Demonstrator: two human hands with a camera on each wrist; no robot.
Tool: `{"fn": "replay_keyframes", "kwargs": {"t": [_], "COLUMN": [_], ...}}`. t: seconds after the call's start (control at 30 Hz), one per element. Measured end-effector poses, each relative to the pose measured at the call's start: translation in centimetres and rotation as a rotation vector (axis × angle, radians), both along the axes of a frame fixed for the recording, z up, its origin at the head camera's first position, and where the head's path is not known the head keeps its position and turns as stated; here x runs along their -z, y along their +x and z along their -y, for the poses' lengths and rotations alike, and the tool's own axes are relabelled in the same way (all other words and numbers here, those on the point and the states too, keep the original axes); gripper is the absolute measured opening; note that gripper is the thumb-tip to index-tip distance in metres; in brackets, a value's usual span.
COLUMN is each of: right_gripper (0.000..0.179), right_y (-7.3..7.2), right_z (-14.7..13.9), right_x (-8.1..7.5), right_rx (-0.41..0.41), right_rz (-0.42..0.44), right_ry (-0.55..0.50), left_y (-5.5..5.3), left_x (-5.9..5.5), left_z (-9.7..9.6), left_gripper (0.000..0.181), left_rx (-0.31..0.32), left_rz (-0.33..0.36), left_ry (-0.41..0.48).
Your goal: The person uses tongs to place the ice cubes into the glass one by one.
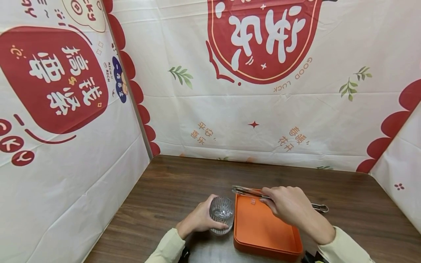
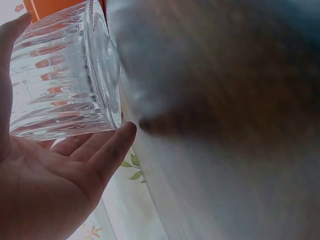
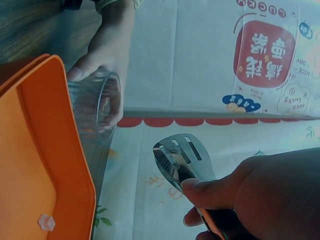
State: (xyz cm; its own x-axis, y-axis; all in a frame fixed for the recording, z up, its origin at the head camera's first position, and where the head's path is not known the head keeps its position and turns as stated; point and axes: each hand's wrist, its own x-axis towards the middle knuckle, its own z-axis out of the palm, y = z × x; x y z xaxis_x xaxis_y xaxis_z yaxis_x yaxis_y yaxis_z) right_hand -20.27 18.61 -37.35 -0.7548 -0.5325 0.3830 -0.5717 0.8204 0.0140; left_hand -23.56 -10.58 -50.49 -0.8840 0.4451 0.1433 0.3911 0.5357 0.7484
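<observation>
My left hand (image 1: 201,216) grips a clear ribbed glass (image 1: 222,213), thumb on the near side, just left of the orange tray (image 1: 268,228). In the left wrist view the glass (image 2: 60,75) shows its thick base, with a fingertip close to it. Over the tray's far edge, my right hand (image 1: 289,204) holds metal tongs (image 1: 246,190) pointing left. The slotted head of the tongs (image 3: 185,155) appears in the right wrist view; whether anything lies between its two sides, I cannot tell. A small clear, faceted piece (image 3: 46,222) is inside the tray, near its far end.
A brown wooden table (image 1: 184,175) carries these things. Printed white cloth (image 1: 256,117) hangs behind it, and more cloth (image 1: 82,175) hangs along the left side. The tray's raised walls (image 3: 65,145) stand between the glass and the tray's floor.
</observation>
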Motion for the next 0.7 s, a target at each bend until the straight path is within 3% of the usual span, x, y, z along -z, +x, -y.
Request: {"fn": "replay_keyframes", "kwargs": {"t": [0.7], "right_gripper": [0.028], "right_y": [0.7], "right_z": [1.6], "right_x": [-0.4], "right_rx": [-0.083], "right_rz": [-0.030], "right_ry": [-0.012], "left_y": [0.0], "left_x": [-0.2], "left_z": [0.0], "left_gripper": [0.081], "left_rx": [0.010], "left_rz": [0.009], "left_ry": [0.002]}}
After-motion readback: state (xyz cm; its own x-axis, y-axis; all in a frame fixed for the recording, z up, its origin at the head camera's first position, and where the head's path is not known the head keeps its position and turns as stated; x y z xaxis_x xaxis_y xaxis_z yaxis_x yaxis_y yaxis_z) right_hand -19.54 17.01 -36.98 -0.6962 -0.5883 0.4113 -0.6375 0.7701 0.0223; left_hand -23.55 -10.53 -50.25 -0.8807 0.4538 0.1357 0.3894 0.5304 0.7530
